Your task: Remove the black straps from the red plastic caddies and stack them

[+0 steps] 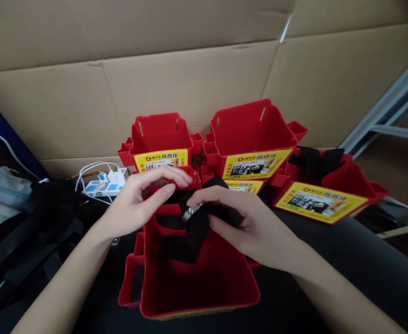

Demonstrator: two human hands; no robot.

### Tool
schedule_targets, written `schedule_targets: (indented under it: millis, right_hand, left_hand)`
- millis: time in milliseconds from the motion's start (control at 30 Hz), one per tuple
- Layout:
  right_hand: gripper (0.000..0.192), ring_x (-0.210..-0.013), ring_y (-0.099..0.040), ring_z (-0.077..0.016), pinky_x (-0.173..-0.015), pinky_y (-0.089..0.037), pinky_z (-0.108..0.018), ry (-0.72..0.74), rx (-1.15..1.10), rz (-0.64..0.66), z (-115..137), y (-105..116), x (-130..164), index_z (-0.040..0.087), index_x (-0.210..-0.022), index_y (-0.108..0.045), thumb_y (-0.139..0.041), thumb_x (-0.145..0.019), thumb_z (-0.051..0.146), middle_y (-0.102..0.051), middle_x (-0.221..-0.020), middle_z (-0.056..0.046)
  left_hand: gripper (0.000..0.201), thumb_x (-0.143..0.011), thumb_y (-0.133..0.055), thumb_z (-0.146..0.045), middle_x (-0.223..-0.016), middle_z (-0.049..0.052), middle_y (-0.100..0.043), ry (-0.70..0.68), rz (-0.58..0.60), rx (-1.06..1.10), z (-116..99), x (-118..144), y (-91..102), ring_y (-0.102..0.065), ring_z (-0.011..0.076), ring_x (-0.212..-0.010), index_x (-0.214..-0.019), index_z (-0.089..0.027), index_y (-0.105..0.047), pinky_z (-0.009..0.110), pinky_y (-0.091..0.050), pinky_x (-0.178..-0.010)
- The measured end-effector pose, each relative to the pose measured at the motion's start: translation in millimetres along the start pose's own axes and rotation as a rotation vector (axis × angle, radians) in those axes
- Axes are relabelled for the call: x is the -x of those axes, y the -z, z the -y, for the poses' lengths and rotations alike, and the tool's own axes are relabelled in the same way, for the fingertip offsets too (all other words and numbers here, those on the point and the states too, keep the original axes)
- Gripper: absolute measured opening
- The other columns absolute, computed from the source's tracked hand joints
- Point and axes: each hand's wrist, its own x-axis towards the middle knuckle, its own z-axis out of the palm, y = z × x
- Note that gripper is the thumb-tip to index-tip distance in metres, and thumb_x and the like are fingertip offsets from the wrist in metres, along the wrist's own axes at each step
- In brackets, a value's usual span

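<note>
From the head view, your right hand (249,222) and left hand (137,202) meet over the near red plastic bin (197,278), which sits open-topped close to your body on the dark tabletop (364,260). Your right grip is closed on a black strap (197,227) with a small metal buckle (189,212) showing just under your fingertips; the strap lies right at that hand, bunched and drooping down into the bin, its long axis running roughly from the bin's far rim toward you. Your left grip is narrow, thumb and fingers pinched at the bin's far rim just beside the strap, though you cannot tell whether it holds the rim or a fold of the strap. The right hand is the nearer one to the buckle. The strap looks soft, matte and limp, dark against the glossy red. Behind, two more red bins (249,134) with yellow labels stand against a cardboard wall (204,69), and a third bin (325,185) to the right has another black strap draped inside. At left lie a white power strip (106,183) with cables and a dark bag (33,218).
</note>
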Motion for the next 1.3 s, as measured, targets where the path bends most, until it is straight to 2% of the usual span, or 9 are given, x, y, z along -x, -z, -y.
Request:
schedule_targets:
  millis: [133,233,500,600,667,767,900,1067,1300]
  right_hand:
    - [0.023,-0.074,-0.058,-0.0066,-0.07,-0.046,-0.016,-0.043,-0.227,0.092,1.5,4.8,-0.5,0.016,-0.081,-0.057,-0.044,-0.078,-0.003,-0.062,-0.081,0.001]
    - [0.019,-0.073,-0.057,-0.0079,-0.069,-0.046,-0.019,-0.065,-0.345,0.132,2.2,5.0,-1.2,0.014,-0.077,-0.056,-0.044,-0.08,-0.001,-0.06,-0.078,-0.001]
    - [0.02,-0.065,-0.057,-0.0071,-0.06,-0.044,-0.018,-0.01,-0.432,0.285,-34.2,84.4,12.3,0.019,-0.065,-0.061,-0.057,-0.082,0.028,-0.059,-0.075,0.001]
    - [0.029,-0.062,-0.056,-0.0055,-0.061,-0.045,-0.018,-0.047,-0.362,0.467,-54.4,124.5,25.4,0.021,-0.062,-0.063,-0.05,-0.085,0.033,-0.061,-0.072,0.002]
    - [0.027,-0.069,-0.06,-0.0072,-0.065,-0.046,-0.018,-0.172,-0.157,0.595,-70.1,131.9,35.5,0.02,-0.07,-0.066,-0.045,-0.087,0.025,-0.064,-0.077,0.0]
    - [0.028,-0.073,-0.064,-0.0119,-0.065,-0.049,-0.02,-0.382,0.262,0.521,-98.5,110.0,55.0,0.017,-0.086,-0.067,-0.04,-0.083,0.012,-0.067,-0.084,-0.004]
    - [0.037,-0.074,-0.066,-0.0176,-0.068,-0.054,-0.029,-0.315,0.459,0.337,-118.4,62.6,78.9,0.017,-0.088,-0.066,-0.039,-0.07,0.0,-0.069,-0.087,-0.007]
    - [0.028,-0.092,-0.061,-0.0181,-0.078,-0.051,-0.033,-0.052,0.556,-0.095,-61.5,26.8,66.1,0.017,-0.091,-0.061,-0.04,-0.078,0.003,-0.063,-0.1,-0.01]
    - [0.024,-0.094,-0.057,-0.0212,-0.082,-0.049,-0.037,0.21,0.667,0.074,0.5,-32.0,19.0,0.012,-0.103,-0.059,-0.044,-0.084,0.011,-0.063,-0.102,-0.01]
  left_hand:
    - [0.034,-0.081,-0.051,-0.008,-0.126,0.009,-0.052,-0.119,0.249,-0.051,7.7,-2.9,7.7,-0.048,0.0181,-0.117,-0.113,-0.018,-0.052,0.03,-0.039,-0.1]
    - [0.026,-0.08,-0.056,-0.013,-0.105,0.005,-0.064,-0.147,0.316,-0.118,9.2,-2.3,2.6,-0.059,0.0151,-0.097,-0.106,-0.018,-0.056,0.025,-0.047,-0.086]
    - [0.02,-0.073,-0.055,-0.013,-0.079,0.0,-0.07,0.089,-0.514,-0.452,33.6,-2.5,37.2,-0.064,0.0137,-0.07,-0.088,-0.018,-0.068,0.021,-0.049,-0.064]
    - [0.022,-0.075,-0.055,-0.018,-0.076,0.001,-0.07,0.321,-0.527,-0.709,36.8,1.2,64.7,-0.061,0.0154,-0.065,-0.092,-0.019,-0.069,0.024,-0.045,-0.062]
    - [0.027,-0.077,-0.05,-0.016,-0.082,0.001,-0.07,0.43,-0.322,-0.822,34.9,7.5,79.5,-0.061,0.0166,-0.072,-0.096,-0.019,-0.069,0.028,-0.045,-0.069]
    - [0.044,-0.073,-0.039,-0.005,-0.098,0.003,-0.068,0.446,0.072,-0.82,31.4,20.2,93.3,-0.06,0.0192,-0.086,-0.108,-0.017,-0.063,0.035,-0.043,-0.081]
    - [0.063,-0.072,-0.046,-0.003,-0.129,0.007,-0.051,0.276,0.279,-0.756,23.0,35.5,98.5,-0.05,0.0218,-0.111,-0.132,-0.021,-0.041,0.04,-0.038,-0.095]
    - [0.055,-0.084,-0.041,-0.008,-0.137,-0.003,-0.042,0.046,0.357,-0.775,-6.7,47.8,83.0,-0.043,0.0141,-0.121,-0.132,-0.033,-0.038,0.027,-0.033,-0.102]
    - [0.028,-0.085,-0.05,-0.023,-0.111,0.006,-0.061,0.051,0.412,-0.726,-12.2,22.7,33.2,-0.06,0.0204,-0.096,-0.111,-0.024,-0.057,0.033,-0.046,-0.084]
